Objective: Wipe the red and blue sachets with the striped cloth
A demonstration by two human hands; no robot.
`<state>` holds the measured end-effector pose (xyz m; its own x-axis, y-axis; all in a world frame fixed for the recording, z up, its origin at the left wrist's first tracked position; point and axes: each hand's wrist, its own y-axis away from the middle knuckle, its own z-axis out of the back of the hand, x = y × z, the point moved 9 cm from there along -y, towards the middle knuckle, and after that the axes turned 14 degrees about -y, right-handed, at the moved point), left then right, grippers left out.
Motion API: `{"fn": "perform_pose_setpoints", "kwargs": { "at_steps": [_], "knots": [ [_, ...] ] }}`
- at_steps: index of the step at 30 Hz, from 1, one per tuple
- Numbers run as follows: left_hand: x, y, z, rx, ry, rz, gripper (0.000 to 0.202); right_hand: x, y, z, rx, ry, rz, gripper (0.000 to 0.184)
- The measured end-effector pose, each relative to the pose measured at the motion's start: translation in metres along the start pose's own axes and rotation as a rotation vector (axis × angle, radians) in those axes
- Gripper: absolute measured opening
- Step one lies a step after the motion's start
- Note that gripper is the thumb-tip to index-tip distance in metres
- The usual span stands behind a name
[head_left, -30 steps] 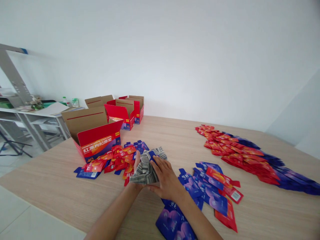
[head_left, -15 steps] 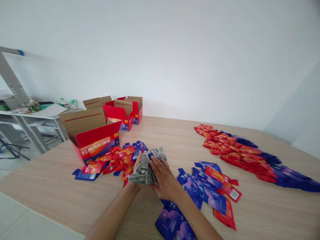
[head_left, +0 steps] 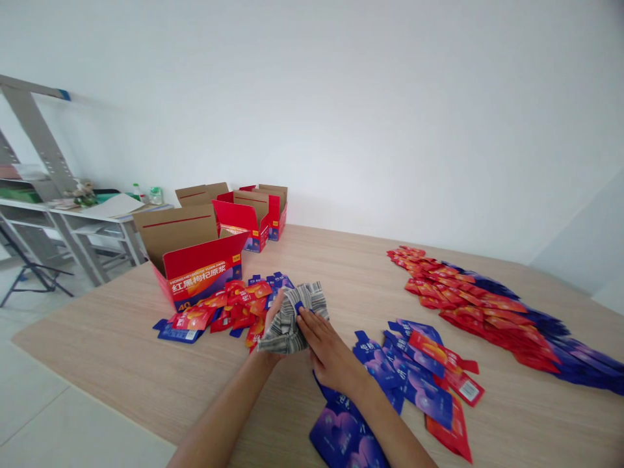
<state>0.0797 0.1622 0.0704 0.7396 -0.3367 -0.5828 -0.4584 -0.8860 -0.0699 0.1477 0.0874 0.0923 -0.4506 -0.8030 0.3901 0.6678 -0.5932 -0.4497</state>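
Note:
A fanned stack of silver-backed pouches [head_left: 291, 318] stands on the wooden table [head_left: 121, 364] in front of me. My left hand [head_left: 273, 325] grips it from behind and beneath, mostly hidden by the stack. My right hand [head_left: 327, 351] lies against the stack's right face with fingers stretched out, fingertips at a blue pouch corner near the top. Loose red and blue pouches [head_left: 229, 309] lie to the left of the stack. More blue and red pouches [head_left: 419, 374] lie to the right of my right wrist.
An open red carton [head_left: 197, 263] stands at the left, with two more open cartons [head_left: 251, 218] behind it. A long row of red and blue pouches [head_left: 492, 312] runs along the right side. A metal shelf with clutter [head_left: 73, 214] stands beyond the table's left edge.
The view has shifted slightly. My hands stay on the stack; the right fingers have slid a little over its face.

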Motion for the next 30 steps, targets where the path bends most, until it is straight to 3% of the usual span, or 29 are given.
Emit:
{"fn": "perform_pose_setpoints", "kwargs": {
  "at_steps": [6,9,11,14,19,30],
  "knots": [
    [-0.017,-0.001,0.003,-0.103,-0.087,-0.08,0.055,-0.011,0.005,0.006,-0.072,-0.376,-0.069,0.068],
    [-0.015,0.0,0.002,-0.134,-0.105,-0.082,0.052,-0.02,0.005,0.026,-0.24,-0.612,-0.122,0.051],
    [-0.009,0.001,-0.003,-0.095,-0.105,-0.036,0.05,-0.031,0.006,0.036,-0.376,-0.762,-0.208,0.045],
    [-0.005,0.005,-0.013,-0.019,-0.089,-0.005,0.052,-0.049,0.009,0.034,-0.491,-0.886,-0.368,0.04],
    [-0.009,0.004,-0.012,-0.009,-0.082,-0.047,0.058,-0.077,0.014,0.017,-0.509,-0.939,-0.557,0.043],
    [-0.016,0.0,0.0,-0.03,-0.017,-0.073,0.058,-0.087,0.014,0.027,-0.344,-0.819,-0.492,0.041]
  ]
}}
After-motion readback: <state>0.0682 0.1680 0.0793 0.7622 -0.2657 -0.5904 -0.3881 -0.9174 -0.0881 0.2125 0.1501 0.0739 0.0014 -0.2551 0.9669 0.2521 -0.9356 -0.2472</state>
